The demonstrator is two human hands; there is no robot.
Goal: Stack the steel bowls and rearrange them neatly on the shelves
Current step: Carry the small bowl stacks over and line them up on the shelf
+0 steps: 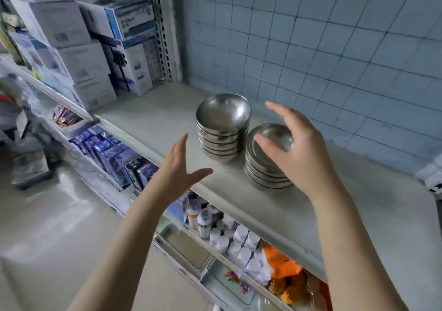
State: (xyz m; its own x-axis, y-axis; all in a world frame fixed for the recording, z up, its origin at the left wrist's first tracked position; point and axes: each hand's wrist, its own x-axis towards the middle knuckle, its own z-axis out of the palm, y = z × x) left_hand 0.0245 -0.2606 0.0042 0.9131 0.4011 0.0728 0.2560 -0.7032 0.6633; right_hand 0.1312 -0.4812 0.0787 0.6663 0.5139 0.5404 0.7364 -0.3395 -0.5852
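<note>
Open and empty, the left hand (178,167) is flanking the taller bowl stack (223,131), the right hand (295,148) covering the shorter stack (263,174); merging them is probably needing a two-sided grip

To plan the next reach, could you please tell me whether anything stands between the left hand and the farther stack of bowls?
Nothing visible does: only bare shelf lies between the left hand and the farther stack. The right hand is spread over the nearer stack beside it.

Cool, dim, even light; soft glare inside the top shiny steel bowl (223,112). Left of it, motion blur smears everything, and the wide lens bends the edges.
</note>
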